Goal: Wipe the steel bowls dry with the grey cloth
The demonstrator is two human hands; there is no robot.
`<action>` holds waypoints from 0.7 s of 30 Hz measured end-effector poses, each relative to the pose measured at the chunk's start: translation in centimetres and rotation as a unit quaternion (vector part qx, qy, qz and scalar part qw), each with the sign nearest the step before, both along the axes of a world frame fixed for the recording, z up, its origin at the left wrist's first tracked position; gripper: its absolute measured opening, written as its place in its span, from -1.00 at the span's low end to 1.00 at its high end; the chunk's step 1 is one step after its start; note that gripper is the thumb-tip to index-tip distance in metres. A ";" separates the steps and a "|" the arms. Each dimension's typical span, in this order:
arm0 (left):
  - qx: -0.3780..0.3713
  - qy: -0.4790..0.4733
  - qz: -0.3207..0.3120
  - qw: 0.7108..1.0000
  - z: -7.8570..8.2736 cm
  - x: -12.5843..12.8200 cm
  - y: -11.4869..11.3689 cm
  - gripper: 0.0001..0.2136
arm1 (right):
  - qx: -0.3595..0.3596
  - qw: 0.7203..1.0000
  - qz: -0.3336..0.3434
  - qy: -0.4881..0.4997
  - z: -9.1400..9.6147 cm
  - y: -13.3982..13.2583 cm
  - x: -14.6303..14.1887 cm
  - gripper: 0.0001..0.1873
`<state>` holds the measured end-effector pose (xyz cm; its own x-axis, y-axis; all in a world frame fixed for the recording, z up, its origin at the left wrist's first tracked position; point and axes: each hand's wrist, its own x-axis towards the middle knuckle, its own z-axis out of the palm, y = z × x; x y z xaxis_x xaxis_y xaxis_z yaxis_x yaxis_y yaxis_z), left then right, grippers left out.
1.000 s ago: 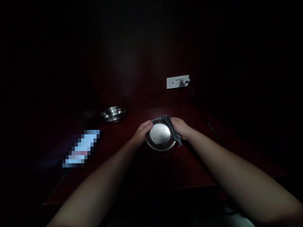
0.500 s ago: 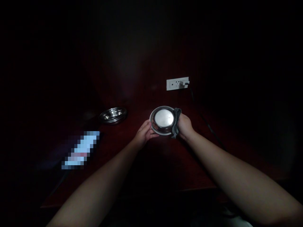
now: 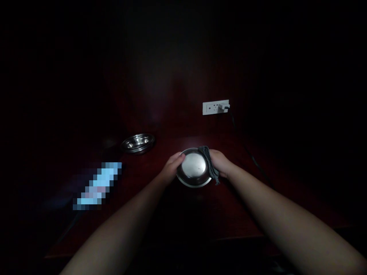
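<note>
A small round steel dish is held between my two hands above a dark red table. My left hand grips its left rim with the fingers curled over the edge. My right hand is closed on a grey cloth that presses against the dish's right rim. The dish's flat shiny side faces me.
Further steel dishes sit stacked on the table to the left. A blurred-out bluish object lies at the left front. A white wall socket with a plug and a dark cable is behind. The room is very dark.
Half a second ago the dish was raised and tilted toward me; now it has come back down and nearer, with both hands still on it.
</note>
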<state>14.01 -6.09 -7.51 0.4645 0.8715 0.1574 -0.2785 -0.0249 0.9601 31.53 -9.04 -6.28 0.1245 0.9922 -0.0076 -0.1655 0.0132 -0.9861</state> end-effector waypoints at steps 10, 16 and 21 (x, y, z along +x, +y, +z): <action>0.064 0.035 -0.009 0.997 0.3 0.1 -0.3 -0.66 | 0.044 0.998 0.048 0.000 0.1 -0.2 -0.2 -0.57; 0.011 -0.006 0.024 1.000 -0.2 0.3 0.2 -0.62 | 0.101 0.988 -0.107 0.050 0.0 0.8 0.2 -0.56; -0.001 0.020 -0.033 0.999 0.0 0.2 0.0 -0.60 | 0.139 0.964 -0.207 0.089 -0.1 1.6 0.7 -0.60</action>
<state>14.25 -6.14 -7.50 0.5279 0.8385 0.1352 -0.2400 -0.0054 0.9708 32.24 -7.49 -6.41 0.5316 0.8244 0.1942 -0.2556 0.3748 -0.8912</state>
